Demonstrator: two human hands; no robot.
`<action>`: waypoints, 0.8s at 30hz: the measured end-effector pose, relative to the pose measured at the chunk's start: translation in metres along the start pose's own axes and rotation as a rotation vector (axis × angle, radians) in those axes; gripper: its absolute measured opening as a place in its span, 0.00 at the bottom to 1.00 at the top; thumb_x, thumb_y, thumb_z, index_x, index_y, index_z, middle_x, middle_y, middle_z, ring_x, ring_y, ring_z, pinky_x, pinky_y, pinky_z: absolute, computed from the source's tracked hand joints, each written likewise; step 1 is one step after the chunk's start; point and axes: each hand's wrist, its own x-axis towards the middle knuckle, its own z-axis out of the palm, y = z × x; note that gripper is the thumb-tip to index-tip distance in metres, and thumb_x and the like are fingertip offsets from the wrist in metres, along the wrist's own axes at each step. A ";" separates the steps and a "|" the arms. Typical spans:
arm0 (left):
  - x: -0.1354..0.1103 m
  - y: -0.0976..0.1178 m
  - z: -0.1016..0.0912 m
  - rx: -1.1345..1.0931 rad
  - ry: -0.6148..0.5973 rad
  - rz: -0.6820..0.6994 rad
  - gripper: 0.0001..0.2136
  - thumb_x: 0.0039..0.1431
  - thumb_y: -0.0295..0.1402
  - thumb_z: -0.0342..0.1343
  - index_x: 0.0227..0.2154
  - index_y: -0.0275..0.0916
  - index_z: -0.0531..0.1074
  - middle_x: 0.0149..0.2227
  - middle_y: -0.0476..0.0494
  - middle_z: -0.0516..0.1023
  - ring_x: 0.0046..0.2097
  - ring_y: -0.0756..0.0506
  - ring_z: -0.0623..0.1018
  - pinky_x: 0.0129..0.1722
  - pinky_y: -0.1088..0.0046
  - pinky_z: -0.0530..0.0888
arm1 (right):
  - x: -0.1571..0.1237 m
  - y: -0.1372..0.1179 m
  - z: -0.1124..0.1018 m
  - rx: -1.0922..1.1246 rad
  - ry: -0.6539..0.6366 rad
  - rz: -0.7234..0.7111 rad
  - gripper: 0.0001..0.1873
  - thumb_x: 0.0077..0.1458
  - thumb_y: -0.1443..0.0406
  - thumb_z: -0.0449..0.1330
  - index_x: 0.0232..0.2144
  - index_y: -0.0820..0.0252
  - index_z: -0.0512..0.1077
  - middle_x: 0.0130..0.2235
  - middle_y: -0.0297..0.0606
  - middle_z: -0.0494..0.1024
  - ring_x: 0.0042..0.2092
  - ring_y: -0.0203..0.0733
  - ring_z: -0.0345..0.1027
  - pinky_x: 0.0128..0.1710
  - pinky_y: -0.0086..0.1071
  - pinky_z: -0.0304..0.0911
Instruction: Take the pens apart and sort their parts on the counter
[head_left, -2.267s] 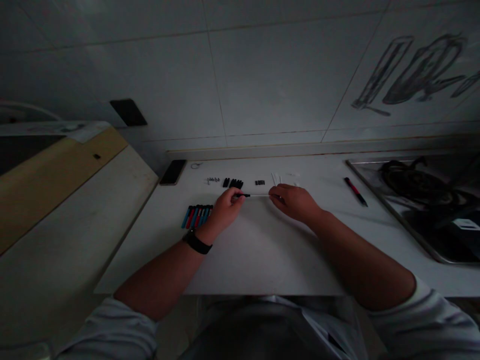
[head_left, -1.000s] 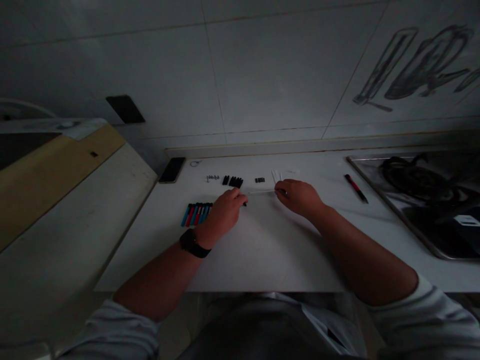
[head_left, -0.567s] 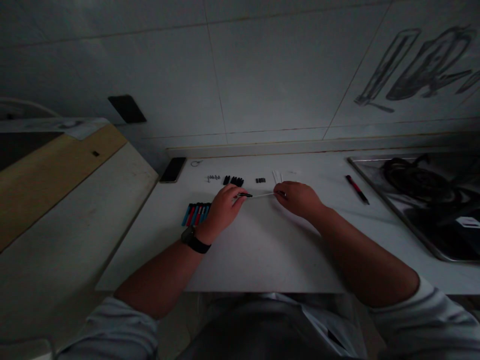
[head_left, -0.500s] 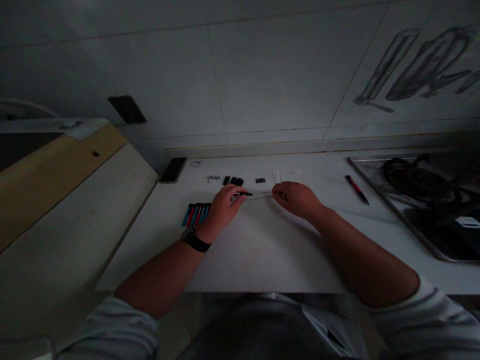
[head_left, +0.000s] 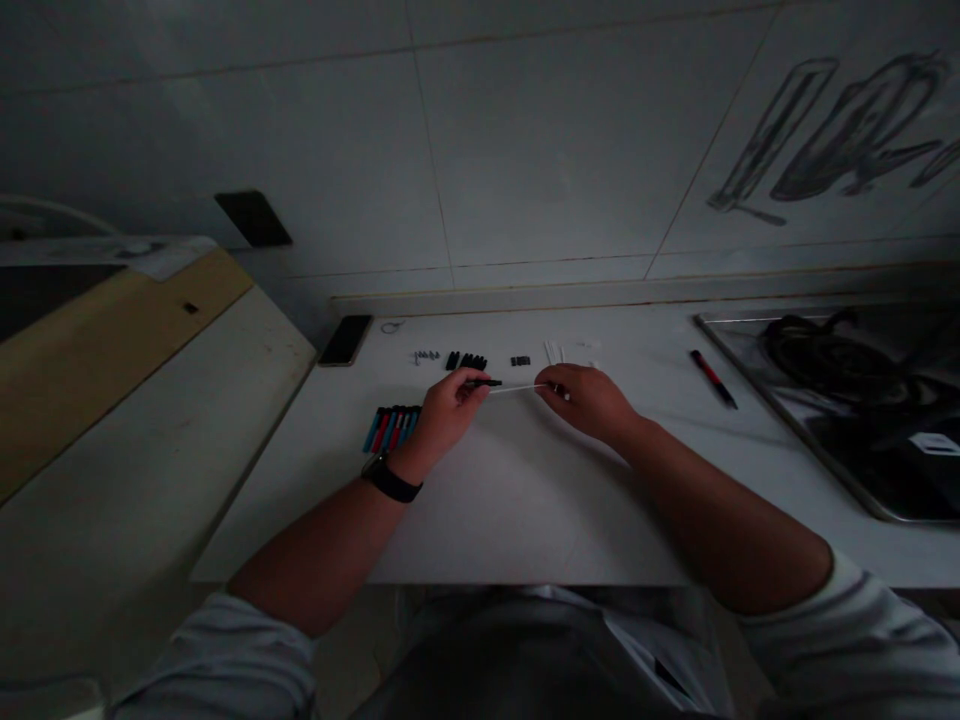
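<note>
My left hand [head_left: 451,402] is closed, pinching a short black pen part [head_left: 486,382] that points to the right. A thin white pen refill [head_left: 516,388] runs from the left fingertips across to my right hand [head_left: 581,395], which is closed on its other end. Just behind the left hand lie several black pen parts [head_left: 472,361]. Several loose white refills [head_left: 553,351] stick out behind the right hand, partly hidden by it. Beside the left wrist is a row of blue and red pen barrels [head_left: 391,428], partly covered by the hand.
Small metal springs [head_left: 426,355] and little dark pieces [head_left: 520,361] lie toward the back of the white counter [head_left: 525,500]. A phone [head_left: 346,340] rests at the back left. On the right lie a red and black pen [head_left: 713,379] and a stove [head_left: 840,400].
My right hand has shifted slightly left, toward the left hand, and less of the refill shows between them. The left hand has moved only a little.
</note>
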 end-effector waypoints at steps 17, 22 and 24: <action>-0.007 0.002 0.004 0.202 -0.146 0.213 0.08 0.65 0.33 0.62 0.46 0.44 0.79 0.46 0.43 0.83 0.48 0.43 0.81 0.52 0.62 0.77 | -0.004 -0.008 0.026 0.087 -0.153 -0.028 0.21 0.64 0.59 0.64 0.57 0.53 0.69 0.43 0.38 0.84 0.42 0.43 0.76 0.42 0.33 0.64; -0.003 0.000 0.003 0.077 0.025 0.215 0.06 0.66 0.33 0.61 0.43 0.42 0.79 0.49 0.41 0.79 0.51 0.44 0.78 0.48 0.67 0.77 | -0.002 -0.005 0.016 -0.041 -0.179 -0.019 0.14 0.64 0.60 0.62 0.51 0.53 0.74 0.42 0.40 0.83 0.42 0.44 0.76 0.41 0.33 0.63; -0.001 -0.003 0.002 0.029 0.058 0.153 0.06 0.66 0.34 0.60 0.43 0.41 0.79 0.48 0.41 0.79 0.48 0.45 0.79 0.46 0.69 0.77 | -0.002 -0.002 0.010 -0.129 -0.215 -0.046 0.09 0.65 0.61 0.61 0.46 0.54 0.77 0.41 0.41 0.83 0.43 0.46 0.75 0.41 0.34 0.62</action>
